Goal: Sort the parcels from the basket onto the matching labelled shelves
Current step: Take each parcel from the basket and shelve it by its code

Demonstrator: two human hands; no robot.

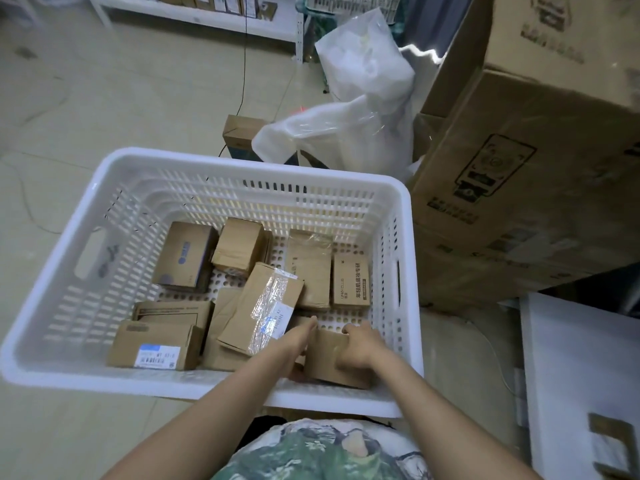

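A white slatted plastic basket [114,188] stands on the floor in front of me with several brown cardboard parcels inside. Both my hands are in its near right corner around one small brown parcel [327,358]. My right hand [358,346] curls over the parcel's far right edge and grips it. My left hand [299,336] lies along the parcel's left side with fingers reaching round the far edge. Beside it a taped parcel [263,306] with a white label leans tilted over others. A parcel with a blue-white label [156,346] sits at the near left.
Large stacked cardboard boxes [519,168] rise close on the right of the basket. White plastic bags [356,109] lie behind it. A white shelf unit [207,15] with boxes stands far back on the left. A white board [581,375] lies at the right. Open tiled floor stretches left.
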